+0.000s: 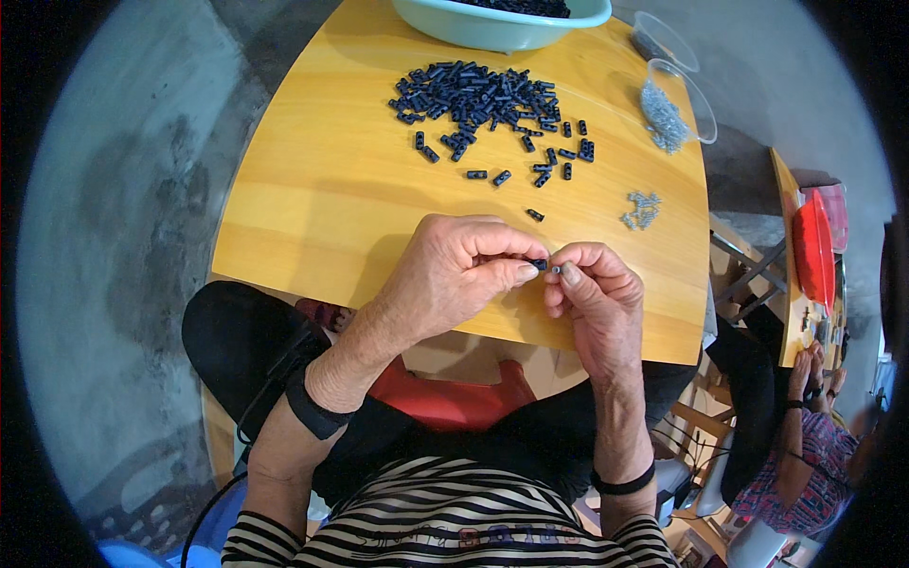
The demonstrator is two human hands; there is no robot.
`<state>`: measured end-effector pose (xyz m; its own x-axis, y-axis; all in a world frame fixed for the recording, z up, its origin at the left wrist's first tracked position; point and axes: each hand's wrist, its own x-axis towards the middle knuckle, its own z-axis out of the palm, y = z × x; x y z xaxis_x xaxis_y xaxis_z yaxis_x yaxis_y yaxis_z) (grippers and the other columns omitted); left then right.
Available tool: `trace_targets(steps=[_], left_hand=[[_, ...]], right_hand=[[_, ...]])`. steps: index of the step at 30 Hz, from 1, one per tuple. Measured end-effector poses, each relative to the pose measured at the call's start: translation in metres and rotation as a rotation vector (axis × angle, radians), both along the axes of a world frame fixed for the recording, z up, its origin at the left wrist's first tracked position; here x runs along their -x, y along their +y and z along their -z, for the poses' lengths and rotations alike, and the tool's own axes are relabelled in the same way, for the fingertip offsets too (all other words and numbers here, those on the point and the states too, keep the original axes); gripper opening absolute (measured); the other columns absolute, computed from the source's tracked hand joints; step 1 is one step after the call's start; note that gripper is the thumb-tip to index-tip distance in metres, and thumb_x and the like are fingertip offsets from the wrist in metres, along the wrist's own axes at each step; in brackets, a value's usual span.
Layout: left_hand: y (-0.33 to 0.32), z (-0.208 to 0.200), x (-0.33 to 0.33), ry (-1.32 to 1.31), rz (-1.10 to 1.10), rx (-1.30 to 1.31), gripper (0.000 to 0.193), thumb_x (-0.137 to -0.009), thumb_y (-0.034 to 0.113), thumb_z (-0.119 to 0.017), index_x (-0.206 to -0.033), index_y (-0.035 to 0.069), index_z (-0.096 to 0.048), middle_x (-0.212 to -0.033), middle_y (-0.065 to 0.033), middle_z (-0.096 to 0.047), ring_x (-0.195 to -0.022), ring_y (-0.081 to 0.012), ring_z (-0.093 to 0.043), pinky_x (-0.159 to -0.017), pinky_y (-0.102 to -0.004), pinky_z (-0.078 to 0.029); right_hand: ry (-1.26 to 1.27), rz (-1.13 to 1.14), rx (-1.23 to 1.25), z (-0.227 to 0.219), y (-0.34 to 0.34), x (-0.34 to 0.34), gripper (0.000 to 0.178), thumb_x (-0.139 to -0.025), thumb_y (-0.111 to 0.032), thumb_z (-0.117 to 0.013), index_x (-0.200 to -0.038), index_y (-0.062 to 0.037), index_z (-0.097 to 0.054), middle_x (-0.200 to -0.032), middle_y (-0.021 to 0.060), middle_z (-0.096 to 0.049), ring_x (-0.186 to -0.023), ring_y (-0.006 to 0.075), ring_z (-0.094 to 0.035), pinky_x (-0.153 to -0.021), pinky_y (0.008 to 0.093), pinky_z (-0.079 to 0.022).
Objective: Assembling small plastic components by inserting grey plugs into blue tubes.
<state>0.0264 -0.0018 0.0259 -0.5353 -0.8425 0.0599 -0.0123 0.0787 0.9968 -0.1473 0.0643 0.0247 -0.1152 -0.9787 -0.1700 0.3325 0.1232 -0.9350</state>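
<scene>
My left hand (459,263) is closed in a pinch on a small black plastic block (540,264) above the near edge of the table. Right beside it, my right hand (601,293) pinches a tiny silvery metal piece (556,270), its end turned toward the block. The two parts are very close; whether they touch I cannot tell. A single black block (535,215) lies just beyond my fingertips. Farther off spreads a heap of similar black blocks (478,95), with several loose ones around its near side. To the right is a little pile of silvery metal pieces (641,210).
A light green basin (502,36) of black parts stands at the table's far edge. Clear plastic tubs (705,118) sit at the far right, one with metal pieces. Below the yellow table (303,199) is a red stool (445,402). Another person (805,454) works at a table on the right.
</scene>
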Motion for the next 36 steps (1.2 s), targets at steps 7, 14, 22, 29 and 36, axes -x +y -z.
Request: trace_targets(steps=[7, 14, 22, 29, 36], left_hand=[[0.001, 0.003, 0.000, -0.022, -0.018, 0.023, 0.015, -0.078, 0.000, -0.070, -0.093, 0.001, -0.070, -0.082, -0.0029, -0.067, -0.076, -0.0069, -0.061, -0.067, -0.0206, -0.050], [0.005, 0.004, -0.003, -0.030, -0.021, 0.081, 0.014, -0.078, 0.000, -0.070, -0.092, 0.002, -0.070, -0.082, -0.0036, -0.068, -0.075, -0.0074, -0.062, -0.065, -0.0212, -0.050], [0.006, 0.005, -0.001, -0.052, -0.035, 0.166, 0.015, -0.077, 0.001, -0.070, -0.091, 0.002, -0.070, -0.079, -0.0054, -0.067, -0.073, -0.0104, -0.063, -0.063, -0.0234, -0.050], [0.007, 0.005, -0.004, -0.122, -0.066, 0.363, 0.013, -0.074, 0.001, -0.070, -0.087, 0.002, -0.069, -0.076, -0.0088, -0.066, -0.069, -0.0176, -0.065, -0.060, -0.0274, -0.050], [0.009, 0.006, -0.010, -0.192, -0.075, 0.419, 0.011, -0.073, 0.004, -0.070, -0.084, 0.002, -0.070, -0.072, -0.0089, -0.066, -0.066, -0.0191, -0.065, -0.059, -0.0282, -0.050]], right_hand=[[0.101, 0.057, 0.018, 0.002, 0.002, -0.006, 0.011, -0.090, -0.005, -0.060, -0.099, 0.0004, -0.062, -0.082, 0.0034, -0.064, -0.068, 0.0071, -0.058, -0.060, 0.0204, -0.047], [0.125, 0.050, 0.056, 0.006, 0.002, -0.006, 0.018, -0.088, -0.002, -0.061, -0.106, 0.0006, -0.060, -0.083, 0.0032, -0.063, -0.069, 0.0085, -0.059, -0.062, 0.0214, -0.048], [0.156, 0.060, 0.090, 0.006, 0.004, -0.009, 0.028, -0.086, 0.000, -0.062, -0.114, 0.0017, -0.057, -0.086, 0.0055, -0.063, -0.070, 0.0100, -0.059, -0.063, 0.0218, -0.049], [0.196, 0.048, 0.105, 0.007, 0.006, -0.010, 0.027, -0.086, 0.002, -0.061, -0.113, 0.0007, -0.059, -0.085, 0.0046, -0.064, -0.073, 0.0096, -0.061, -0.065, 0.0217, -0.050], [0.311, 0.038, 0.140, 0.007, 0.008, -0.016, 0.027, -0.086, 0.003, -0.061, -0.113, 0.0006, -0.059, -0.085, 0.0039, -0.064, -0.073, 0.0087, -0.060, -0.066, 0.0212, -0.050]])
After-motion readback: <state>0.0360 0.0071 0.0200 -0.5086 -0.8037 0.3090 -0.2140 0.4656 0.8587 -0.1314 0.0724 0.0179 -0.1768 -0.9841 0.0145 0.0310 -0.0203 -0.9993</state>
